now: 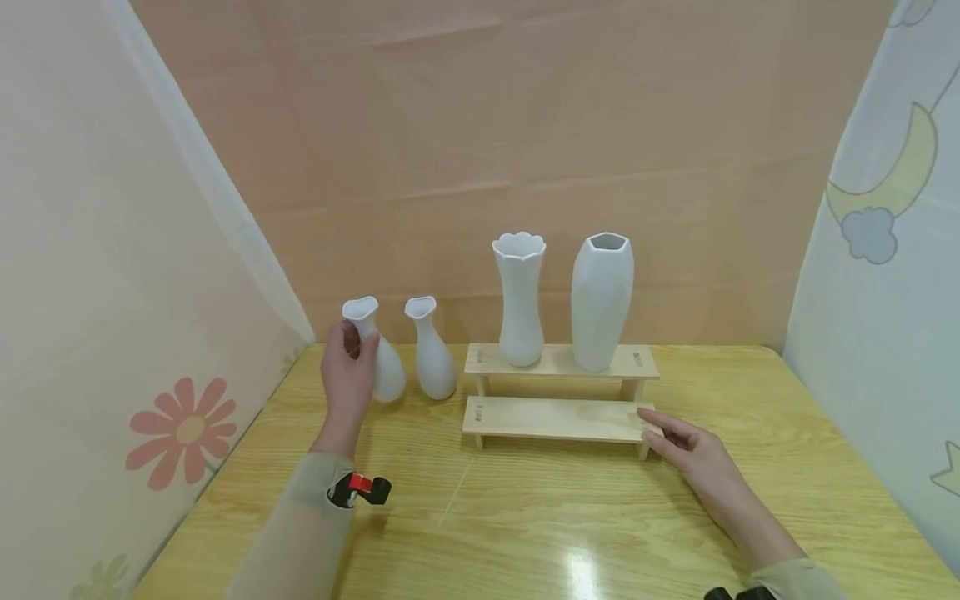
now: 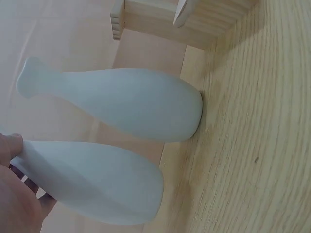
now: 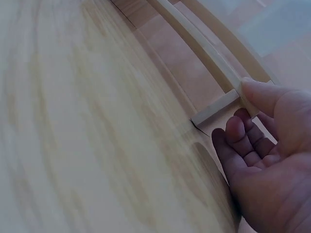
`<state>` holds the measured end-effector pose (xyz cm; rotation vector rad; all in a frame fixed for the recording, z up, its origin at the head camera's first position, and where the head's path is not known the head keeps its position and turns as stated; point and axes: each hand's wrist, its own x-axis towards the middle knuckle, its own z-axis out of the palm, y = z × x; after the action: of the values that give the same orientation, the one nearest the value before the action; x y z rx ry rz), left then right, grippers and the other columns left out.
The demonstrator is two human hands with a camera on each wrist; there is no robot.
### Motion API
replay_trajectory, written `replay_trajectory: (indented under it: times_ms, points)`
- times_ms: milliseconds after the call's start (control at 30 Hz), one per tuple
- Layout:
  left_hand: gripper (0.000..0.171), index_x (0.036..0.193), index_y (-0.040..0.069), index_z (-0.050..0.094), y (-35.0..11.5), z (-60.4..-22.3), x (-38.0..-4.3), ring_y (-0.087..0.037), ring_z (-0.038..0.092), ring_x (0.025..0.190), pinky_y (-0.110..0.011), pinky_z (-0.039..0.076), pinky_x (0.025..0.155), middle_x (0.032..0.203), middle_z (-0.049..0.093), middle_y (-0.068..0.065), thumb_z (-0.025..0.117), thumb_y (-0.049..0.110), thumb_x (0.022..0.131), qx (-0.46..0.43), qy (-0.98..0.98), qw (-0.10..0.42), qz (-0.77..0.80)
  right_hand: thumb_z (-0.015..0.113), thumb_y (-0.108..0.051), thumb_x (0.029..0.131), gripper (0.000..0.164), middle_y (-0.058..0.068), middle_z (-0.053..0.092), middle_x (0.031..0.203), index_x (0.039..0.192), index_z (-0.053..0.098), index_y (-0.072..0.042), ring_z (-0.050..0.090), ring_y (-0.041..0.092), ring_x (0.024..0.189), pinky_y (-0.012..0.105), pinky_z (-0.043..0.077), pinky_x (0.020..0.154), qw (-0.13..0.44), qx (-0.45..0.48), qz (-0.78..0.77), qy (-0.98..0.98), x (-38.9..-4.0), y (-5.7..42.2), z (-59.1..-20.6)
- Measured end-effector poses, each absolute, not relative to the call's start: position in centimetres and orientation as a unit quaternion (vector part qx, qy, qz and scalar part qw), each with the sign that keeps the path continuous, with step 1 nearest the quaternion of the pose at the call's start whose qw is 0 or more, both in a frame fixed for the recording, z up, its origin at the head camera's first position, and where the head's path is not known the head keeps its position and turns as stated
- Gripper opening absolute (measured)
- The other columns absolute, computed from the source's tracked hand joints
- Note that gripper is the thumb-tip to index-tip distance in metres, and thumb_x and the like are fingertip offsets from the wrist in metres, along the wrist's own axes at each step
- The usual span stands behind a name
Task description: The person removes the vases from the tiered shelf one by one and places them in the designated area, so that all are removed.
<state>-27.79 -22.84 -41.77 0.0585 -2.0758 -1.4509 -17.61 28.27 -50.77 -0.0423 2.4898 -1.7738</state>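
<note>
My left hand grips a white narrow-necked vase by its neck; the vase tilts slightly, its base close over the table. In the left wrist view, thumb and fingers wrap the upper part of this vase. Just right of it stands a similar white vase, upright and untouched. My right hand pinches the right end of the lower step of a two-step wooden display stand. The right wrist view has the thumb against that step's front edge, with the other fingers curled beside its end.
On the stand's upper step are a tall white vase with a scalloped rim and a tall faceted white vase. The wooden table is bordered by a peach cloth behind and patterned cloths at both sides.
</note>
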Motion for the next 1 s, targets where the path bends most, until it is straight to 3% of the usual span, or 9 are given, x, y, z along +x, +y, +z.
replay_trajectory:
  times_ms: [533, 800, 1000]
  points:
    - [0.036, 0.141, -0.004, 0.057, -22.7, -43.0, -30.3, -0.043, 0.060, 0.134, -0.055, 0.048, 0.117, 0.139, 0.063, -0.026, 0.068, 0.011, 0.111, 0.039, -0.789, 0.281, -0.545, 0.067, -0.040, 0.112, 0.057, 0.013, 0.045, 0.170, 0.163, 0.057, -0.015, 0.033, 0.035, 0.158, 0.008, 0.043, 0.098, 0.048, -0.029, -0.576, 0.816, -17.8, 29.0, -50.8]
    - [0.035, 0.140, -0.004, 0.056, -22.3, -43.6, -31.0, -0.043, 0.059, 0.136, -0.055, 0.048, 0.119, 0.139, 0.062, -0.025, 0.068, 0.011, 0.111, 0.029, -0.792, 0.269, -0.548, 0.066, -0.039, 0.113, 0.056, 0.014, 0.046, 0.170, 0.162, 0.057, -0.015, 0.042, -0.009, 0.137, 0.009, 0.045, 0.099, 0.045, -0.038, -0.581, 0.812, -17.7, 29.1, -50.9]
    - [0.035, 0.141, -0.003, 0.056, -22.1, -43.8, -31.0, -0.044, 0.060, 0.136, -0.056, 0.048, 0.118, 0.139, 0.062, -0.026, 0.067, 0.011, 0.111, 0.023, -0.793, 0.264, -0.548, 0.065, -0.042, 0.113, 0.055, 0.015, 0.048, 0.169, 0.162, 0.058, -0.018, 0.047, 0.002, 0.140, 0.012, 0.047, 0.099, 0.043, -0.042, -0.567, 0.821, -17.8, 29.1, -50.7]
